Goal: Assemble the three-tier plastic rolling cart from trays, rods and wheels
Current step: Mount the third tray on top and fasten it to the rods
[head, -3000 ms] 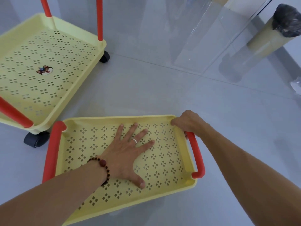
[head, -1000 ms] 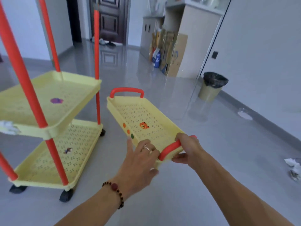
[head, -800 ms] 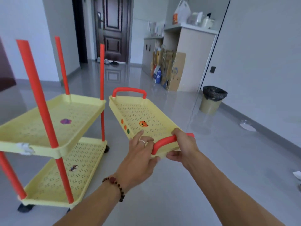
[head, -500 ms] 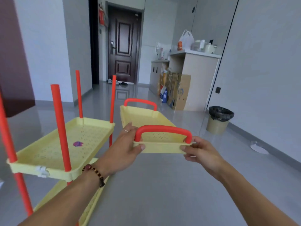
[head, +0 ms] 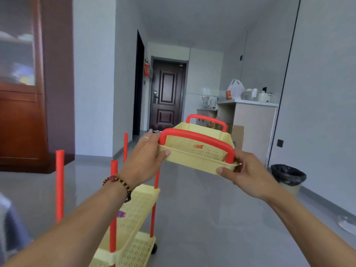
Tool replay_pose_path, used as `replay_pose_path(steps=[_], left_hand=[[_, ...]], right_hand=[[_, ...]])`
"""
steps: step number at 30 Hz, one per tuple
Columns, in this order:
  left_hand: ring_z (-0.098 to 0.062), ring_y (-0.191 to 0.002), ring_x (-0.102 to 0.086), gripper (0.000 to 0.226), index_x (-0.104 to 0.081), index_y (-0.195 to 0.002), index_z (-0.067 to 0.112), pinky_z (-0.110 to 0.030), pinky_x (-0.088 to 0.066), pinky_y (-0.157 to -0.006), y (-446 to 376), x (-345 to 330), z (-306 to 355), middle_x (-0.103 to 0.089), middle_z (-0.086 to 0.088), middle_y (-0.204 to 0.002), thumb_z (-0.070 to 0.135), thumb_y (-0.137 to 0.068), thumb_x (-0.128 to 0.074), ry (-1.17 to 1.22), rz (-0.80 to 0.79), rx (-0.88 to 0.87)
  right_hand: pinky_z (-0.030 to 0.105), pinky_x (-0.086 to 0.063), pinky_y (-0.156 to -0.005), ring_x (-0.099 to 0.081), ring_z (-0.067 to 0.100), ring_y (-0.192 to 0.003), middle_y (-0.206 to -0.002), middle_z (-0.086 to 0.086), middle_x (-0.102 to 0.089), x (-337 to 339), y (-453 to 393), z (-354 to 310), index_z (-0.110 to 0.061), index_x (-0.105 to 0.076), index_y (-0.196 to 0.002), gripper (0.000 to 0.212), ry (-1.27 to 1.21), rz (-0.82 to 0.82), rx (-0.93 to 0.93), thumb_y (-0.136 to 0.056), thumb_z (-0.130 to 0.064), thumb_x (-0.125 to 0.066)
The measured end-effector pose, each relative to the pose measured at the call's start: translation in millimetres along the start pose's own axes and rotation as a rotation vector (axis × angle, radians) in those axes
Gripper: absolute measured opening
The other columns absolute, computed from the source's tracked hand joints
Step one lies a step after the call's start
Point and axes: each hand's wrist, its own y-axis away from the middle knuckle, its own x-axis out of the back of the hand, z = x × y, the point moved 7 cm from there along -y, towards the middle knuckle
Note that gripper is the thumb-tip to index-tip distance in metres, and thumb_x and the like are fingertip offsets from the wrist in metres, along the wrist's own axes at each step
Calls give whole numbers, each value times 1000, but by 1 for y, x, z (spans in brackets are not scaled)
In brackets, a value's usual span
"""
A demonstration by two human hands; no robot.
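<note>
I hold a yellow perforated top tray [head: 194, 149] with two red handles in the air at chest height. My left hand [head: 145, 155] grips its near left corner, and my right hand [head: 242, 170] grips its near right corner below the red handle [head: 196, 136]. Below and to the left stands the two-tier cart [head: 133, 214], its yellow trays joined by red rods. Several red rods [head: 59, 182] stick up free above the upper tray. One black wheel [head: 154, 248] shows at the cart's bottom corner.
A grey glossy floor [head: 212, 218] stretches ahead. A bin [head: 288, 178] with a black bag stands at the right wall. A counter [head: 250, 120] with boxes lies beyond the tray, a dark door [head: 166, 97] behind, and a brown cabinet [head: 21, 112] at left.
The tray went from lying on the floor to being lifted in both hands. Since half a second ago it has risen higher, above the cart's rod tops, and my view has tilted up.
</note>
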Motion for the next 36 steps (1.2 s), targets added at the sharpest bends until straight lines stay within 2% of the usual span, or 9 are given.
replay_pose_path(steps=[6,10,12,20,22,26,29,32,36], left_hand=[[-23,-134,-35,65,-36,-140,12,-35,-32,-107,41,53,-53,-41,-8,-141,34,-88,-66,112,333,314],[-14,-64,-51,24,-55,-97,14,-38,-49,-66,78,23,-93,-53,0,-74,38,-94,-58,346,236,498],[-12,-54,-48,24,-56,-85,11,-30,-42,-54,86,16,-95,-54,2,-64,30,-99,-51,447,275,473],[3,-57,-41,27,-55,-107,14,-14,-39,-58,101,20,-85,-43,11,-74,34,-103,-37,648,141,366],[9,-76,-50,27,-51,-112,30,-9,-42,-76,109,22,-81,-51,14,-84,42,-102,-29,713,100,366],[-26,-131,-42,46,-27,-149,38,-38,-38,-107,114,17,-83,-44,-11,-142,44,-103,-24,766,86,382],[-23,-105,-59,27,-55,-119,35,-36,-47,-90,110,21,-89,-62,-11,-107,35,-104,-33,743,133,336],[-23,-77,-59,27,-52,-78,33,-23,-46,-66,107,22,-98,-52,8,-72,28,-102,-42,733,192,355],[-19,-78,-64,18,-62,-92,31,-24,-49,-67,108,24,-101,-58,8,-74,30,-101,-46,707,236,348]], right_hand=[[19,-46,-66,-63,5,-79,-105,-10,-71,-30,-37,-42,-21,-67,-114,31,-88,98,36,-85,-11,-74],[19,-47,-47,-58,1,-49,-90,-11,-66,-62,-55,-74,-21,-63,-108,27,-114,145,61,-86,-9,-72],[19,-46,-44,-57,3,-46,-88,-7,-66,-75,-62,-87,-19,-64,-105,24,-87,176,45,-84,-11,-73],[35,-59,-54,-65,17,-51,-68,0,-68,-127,-70,-130,-9,-67,-89,16,3,197,17,-81,-21,-73],[33,-59,-54,-67,18,-52,-70,2,-70,-141,-69,-135,-7,-66,-88,13,9,170,27,-84,-19,-71],[26,-54,-47,-65,16,-47,-67,10,-68,-159,-66,-140,-5,-59,-76,16,14,95,33,-90,-12,-63],[36,-61,-58,-69,18,-50,-66,10,-69,-171,-66,-148,-1,-61,-84,16,69,25,69,-92,-15,-62],[40,-62,-64,-71,18,-53,-68,7,-71,-178,-66,-153,-1,-62,-90,18,114,-32,93,-92,-19,-64],[41,-63,-67,-72,19,-57,-72,7,-73,-184,-63,-152,-6,-63,-90,15,140,-63,105,-93,-21,-65]])
